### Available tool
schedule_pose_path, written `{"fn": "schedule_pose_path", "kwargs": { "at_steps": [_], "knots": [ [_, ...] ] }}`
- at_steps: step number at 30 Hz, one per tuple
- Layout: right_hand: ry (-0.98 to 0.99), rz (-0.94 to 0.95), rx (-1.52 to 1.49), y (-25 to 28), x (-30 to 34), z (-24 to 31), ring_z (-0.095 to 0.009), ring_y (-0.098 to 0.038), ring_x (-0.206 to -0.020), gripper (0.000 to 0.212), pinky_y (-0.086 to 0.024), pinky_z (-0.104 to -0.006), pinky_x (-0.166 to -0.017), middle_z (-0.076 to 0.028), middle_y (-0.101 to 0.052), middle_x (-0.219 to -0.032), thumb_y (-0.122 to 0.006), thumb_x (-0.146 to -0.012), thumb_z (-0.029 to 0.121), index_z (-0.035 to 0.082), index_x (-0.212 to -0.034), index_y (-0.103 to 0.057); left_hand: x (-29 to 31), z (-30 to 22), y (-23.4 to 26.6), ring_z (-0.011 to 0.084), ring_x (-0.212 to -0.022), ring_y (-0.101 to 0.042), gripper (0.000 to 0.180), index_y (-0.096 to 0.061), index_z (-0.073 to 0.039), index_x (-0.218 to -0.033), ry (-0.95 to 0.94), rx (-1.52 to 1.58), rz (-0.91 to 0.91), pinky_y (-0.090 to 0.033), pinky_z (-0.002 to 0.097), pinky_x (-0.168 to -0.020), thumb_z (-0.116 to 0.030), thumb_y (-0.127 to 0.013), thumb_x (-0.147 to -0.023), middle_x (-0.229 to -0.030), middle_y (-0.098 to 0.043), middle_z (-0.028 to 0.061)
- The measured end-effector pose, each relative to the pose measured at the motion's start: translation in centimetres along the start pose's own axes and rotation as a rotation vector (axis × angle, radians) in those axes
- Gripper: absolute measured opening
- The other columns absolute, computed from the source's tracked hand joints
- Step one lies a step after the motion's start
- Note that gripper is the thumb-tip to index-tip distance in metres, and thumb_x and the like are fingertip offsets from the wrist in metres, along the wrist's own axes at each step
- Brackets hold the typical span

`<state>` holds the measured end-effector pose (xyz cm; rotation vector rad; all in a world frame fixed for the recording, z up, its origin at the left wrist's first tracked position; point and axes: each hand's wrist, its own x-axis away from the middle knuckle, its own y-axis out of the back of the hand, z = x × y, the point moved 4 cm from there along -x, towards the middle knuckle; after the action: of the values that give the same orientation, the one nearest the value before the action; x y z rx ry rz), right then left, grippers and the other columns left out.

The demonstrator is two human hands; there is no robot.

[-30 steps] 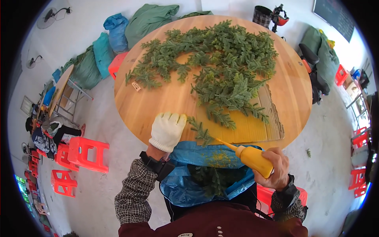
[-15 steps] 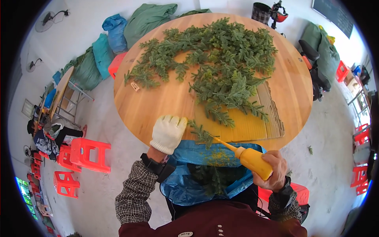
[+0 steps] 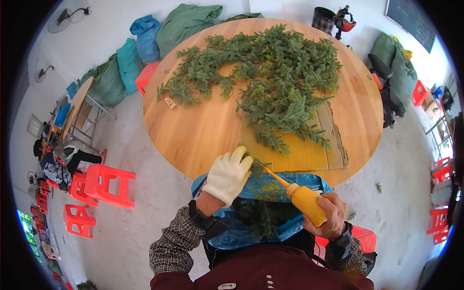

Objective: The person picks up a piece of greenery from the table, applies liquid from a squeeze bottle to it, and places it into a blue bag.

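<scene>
My left hand (image 3: pixel 228 178), in a white knit glove with yellow-stained fingertips, pinches a small green fir sprig (image 3: pixel 258 169), partly hidden by the fingers. My bare right hand (image 3: pixel 331 213) is wrapped round a yellow squeeze bottle (image 3: pixel 307 205). Its long thin nozzle slants up and left, the tip at the sprig; whether they touch I cannot tell. Below both hands, a blue plastic bag (image 3: pixel 222 240) lies open across my lap, with green sprigs (image 3: pixel 261 216) inside and yellow specks on its far flap.
A round wooden table (image 3: pixel 193 130) bears a large heap of fir sprigs (image 3: pixel 290 72), a yellow-stained cardboard sheet (image 3: pixel 309 157) and a small wooden block (image 3: pixel 170 102). Red stools (image 3: pixel 110 186) stand at left. Stuffed sacks (image 3: pixel 188 26) line the wall. Another person (image 3: pixel 60 166) sits far left.
My left hand has moved right and a little nearer to me, bringing the sprig in toward the nozzle. The bottle has dipped slightly toward me, still in my right hand.
</scene>
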<state>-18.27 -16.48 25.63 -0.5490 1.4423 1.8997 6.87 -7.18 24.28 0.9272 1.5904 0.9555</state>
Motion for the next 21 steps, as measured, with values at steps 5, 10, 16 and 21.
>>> {"fn": "schedule_pose_path", "kwargs": {
  "at_steps": [5, 10, 16, 21],
  "knots": [
    [-0.026, 0.015, 0.024, 0.7, 0.5, -0.1, -0.026, -0.059, -0.067, 0.064, -0.046, -0.0350, -0.050, -0.013, -0.057, -0.087, -0.082, -0.061, 0.020, 0.007, -0.115, -0.051, -0.7, 0.6, -1.2, 0.0292, -0.088, -0.059, 0.024, -0.062, -0.007, -0.098, -0.090, -0.009, -0.090, -0.048, 0.0385, -0.077, -0.012, -0.070, -0.076, -0.102, -0.058, 0.0095],
    [-0.034, -0.017, 0.055, 1.5, 0.3, -0.2, -0.026, -0.059, -0.065, 0.065, -0.046, -0.0348, -0.048, -0.013, -0.057, -0.086, -0.082, -0.061, 0.021, 0.007, -0.115, -0.051, -1.1, 0.2, -2.0, 0.0295, -0.088, -0.059, 0.021, -0.062, -0.006, -0.096, -0.116, -0.015, -0.157, -0.048, 0.0376, -0.077, -0.013, -0.069, -0.078, -0.098, -0.059, 0.0091],
    [-0.012, 0.005, 0.040, 1.2, 0.8, -0.3, -0.026, -0.058, -0.063, 0.063, -0.045, -0.0339, -0.047, -0.012, -0.056, -0.085, -0.082, -0.061, 0.022, 0.007, -0.114, -0.051, 0.1, -0.4, -1.4, 0.0310, -0.090, -0.059, 0.021, -0.063, -0.006, -0.095, -0.071, 0.053, -0.186, -0.047, 0.0411, -0.081, -0.017, -0.070, -0.078, -0.096, -0.060, 0.0094],
    [0.005, -0.011, 0.041, 1.1, 1.0, -0.1, -0.026, -0.058, -0.063, 0.063, -0.044, -0.0340, -0.046, -0.012, -0.056, -0.085, -0.082, -0.061, 0.022, 0.007, -0.113, -0.050, 0.1, -0.4, -2.1, 0.0321, -0.090, -0.058, 0.026, -0.064, -0.006, -0.098, 0.060, 0.145, -0.221, -0.044, 0.0433, -0.082, -0.022, -0.071, -0.078, -0.095, -0.061, 0.0106]
  ]
}}
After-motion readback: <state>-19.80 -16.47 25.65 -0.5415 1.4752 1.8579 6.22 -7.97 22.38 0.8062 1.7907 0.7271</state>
